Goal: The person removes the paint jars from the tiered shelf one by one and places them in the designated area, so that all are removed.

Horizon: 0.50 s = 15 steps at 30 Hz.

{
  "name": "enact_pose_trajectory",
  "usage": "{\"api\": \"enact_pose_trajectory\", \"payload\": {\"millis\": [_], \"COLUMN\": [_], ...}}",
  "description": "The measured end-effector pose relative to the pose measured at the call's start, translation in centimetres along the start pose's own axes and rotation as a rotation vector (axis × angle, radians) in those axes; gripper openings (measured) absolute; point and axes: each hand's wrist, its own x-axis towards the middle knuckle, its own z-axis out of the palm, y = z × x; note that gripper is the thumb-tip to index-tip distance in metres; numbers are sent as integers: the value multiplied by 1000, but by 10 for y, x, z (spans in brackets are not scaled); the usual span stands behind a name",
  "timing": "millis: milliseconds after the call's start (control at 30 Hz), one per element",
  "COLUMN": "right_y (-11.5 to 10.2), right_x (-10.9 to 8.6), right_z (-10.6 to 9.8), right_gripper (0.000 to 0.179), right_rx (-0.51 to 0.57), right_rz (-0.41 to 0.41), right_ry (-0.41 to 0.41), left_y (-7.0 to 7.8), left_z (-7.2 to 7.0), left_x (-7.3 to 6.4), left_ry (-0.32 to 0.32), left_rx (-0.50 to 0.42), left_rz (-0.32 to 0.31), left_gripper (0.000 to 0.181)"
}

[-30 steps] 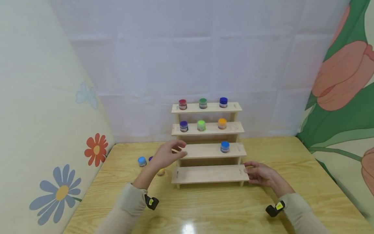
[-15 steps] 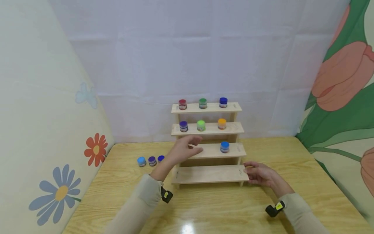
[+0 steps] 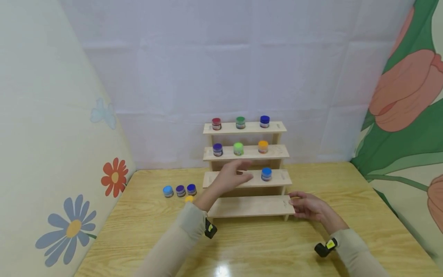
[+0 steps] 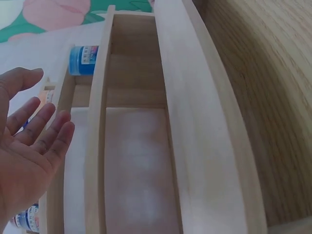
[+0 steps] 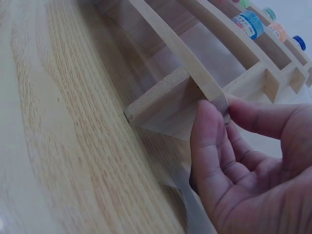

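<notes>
A four-step wooden display stand stands on the table. My left hand hovers at its second step from the bottom, to the left of a blue paint jar. In the left wrist view the palm of the left hand is bare and the fingers extend loosely, apart from the blue jar. At the stand's lower right corner, my right hand pinches the end of the bottom board between thumb and fingers. Red, green and dark blue jars line the top step; purple, light green and orange jars sit one step below.
Left of the stand, a light blue jar, a purple jar and a dark blue jar form a row on the table. A yellow-lidded jar is partly hidden by the left forearm. White cloth hangs behind.
My left hand has moved right along the stand, from its left end toward the blue jar, uncovering jars on the table. The right hand keeps its place at the bottom board.
</notes>
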Motion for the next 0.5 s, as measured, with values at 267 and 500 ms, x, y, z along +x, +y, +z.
{"api": "enact_pose_trajectory", "payload": {"millis": [267, 500], "right_y": [1, 1], "right_x": [1, 1], "right_z": [-1, -2], "right_gripper": [29, 29], "right_rx": [-4, -4], "right_rz": [-3, -5], "right_ry": [-6, -11], "left_y": [0, 2], "left_z": [14, 25], "left_x": [10, 18], "left_ry": [-12, -35], "left_rx": [-34, -48], "left_rz": [16, 44], "left_gripper": [48, 50]}}
